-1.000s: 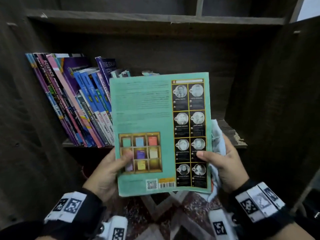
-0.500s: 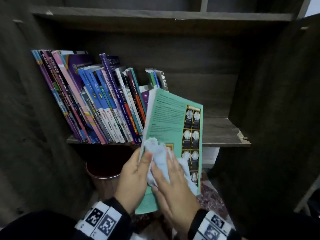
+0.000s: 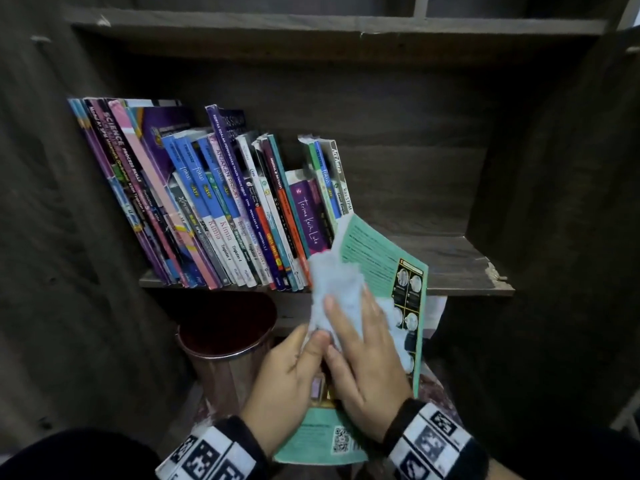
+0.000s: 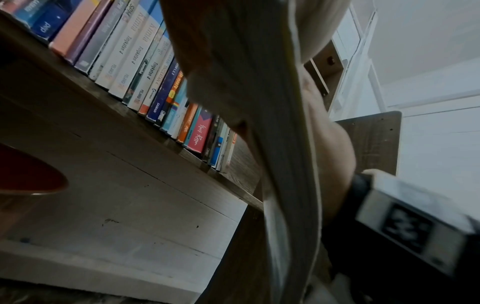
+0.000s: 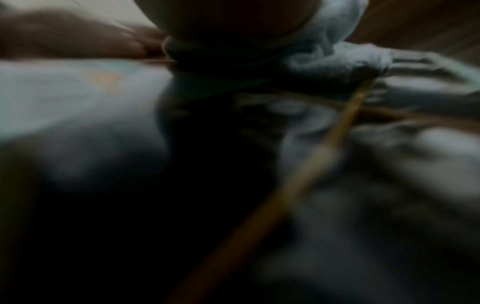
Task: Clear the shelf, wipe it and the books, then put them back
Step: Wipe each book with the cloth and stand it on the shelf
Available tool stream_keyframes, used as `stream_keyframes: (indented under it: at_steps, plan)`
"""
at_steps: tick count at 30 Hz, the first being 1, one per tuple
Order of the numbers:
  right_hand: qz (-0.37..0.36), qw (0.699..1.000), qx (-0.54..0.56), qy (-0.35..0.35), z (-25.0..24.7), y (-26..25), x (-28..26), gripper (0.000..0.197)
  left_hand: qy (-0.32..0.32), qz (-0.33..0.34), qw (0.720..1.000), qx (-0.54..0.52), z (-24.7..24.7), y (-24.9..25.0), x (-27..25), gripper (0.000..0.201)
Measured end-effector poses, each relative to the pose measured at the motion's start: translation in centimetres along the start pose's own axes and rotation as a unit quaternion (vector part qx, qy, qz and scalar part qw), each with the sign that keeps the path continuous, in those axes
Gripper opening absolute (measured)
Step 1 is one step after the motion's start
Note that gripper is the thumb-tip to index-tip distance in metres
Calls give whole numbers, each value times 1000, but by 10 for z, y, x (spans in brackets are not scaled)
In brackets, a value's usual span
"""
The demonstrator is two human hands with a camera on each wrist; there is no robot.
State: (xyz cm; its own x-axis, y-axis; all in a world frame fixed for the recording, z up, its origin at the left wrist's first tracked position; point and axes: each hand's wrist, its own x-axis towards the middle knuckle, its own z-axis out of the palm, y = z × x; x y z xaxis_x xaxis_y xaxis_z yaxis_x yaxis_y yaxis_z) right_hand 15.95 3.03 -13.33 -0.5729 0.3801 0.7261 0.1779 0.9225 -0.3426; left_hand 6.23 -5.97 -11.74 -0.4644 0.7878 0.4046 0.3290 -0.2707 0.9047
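Half a second on, both hands and the teal book (image 3: pixel 377 258) sit a little further right, and the pale cloth (image 3: pixel 337 292) has slid higher up the cover toward its top edge.

At far left a row of books (image 3: pixel 207 209) leans leftward on the dark wooden shelf (image 3: pixel 460 268), filling its left half. Below the shelf stands a reddish-brown bin (image 3: pixel 225 344).

Right of the bin, the left hand (image 3: pixel 287 379) grips the teal book by its left edge, thumb curled over the cover; the left wrist view shows the book's page edges (image 4: pixel 280 123) seen edge-on. The book is held tilted in front of the shelf, its top corner just beside the last standing book.

The right hand (image 3: pixel 367 362) lies flat, fingers (image 3: pixel 372 306) spread and straight, pressing the cloth against the cover. The right wrist view is dark and blurred; only the cloth (image 5: pixel 337 55) is recognisable.
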Motion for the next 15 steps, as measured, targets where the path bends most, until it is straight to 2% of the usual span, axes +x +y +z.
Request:
stream_keyframes:
  at_steps: [1,2,4,6,8,9,11,13,15]
  plan:
    - [-37,999,-28,5,-1,7,4,48,5,-3,1000,-8,-1,1,1,33]
    - [-15,999,-32,18,-5,14,11,47,5,-12,1000,-22,-1,3,1,34]
    - [121,991,-2,54,-13,39,24,43,-19,-25,999,-43,-2,9,0,33]
    - [271,957,50,87,-20,62,30,44,-33,-23,998,-39,-1,12,-1,33]
    - [343,928,79,120,-20,66,28,47,-39,-18,998,-40,-1,13,-1,34]
    - [351,927,70,111,-17,58,23,50,-36,-10,998,-41,-1,14,-1,33]
    - [302,952,41,38,-5,34,4,55,-7,16,999,-33,0,14,2,31]
    - [198,978,15,-56,12,2,-21,53,30,33,998,-40,-1,16,6,30]
    - [74,993,-28,-86,21,-13,-38,53,52,31,996,-66,-4,16,11,30]
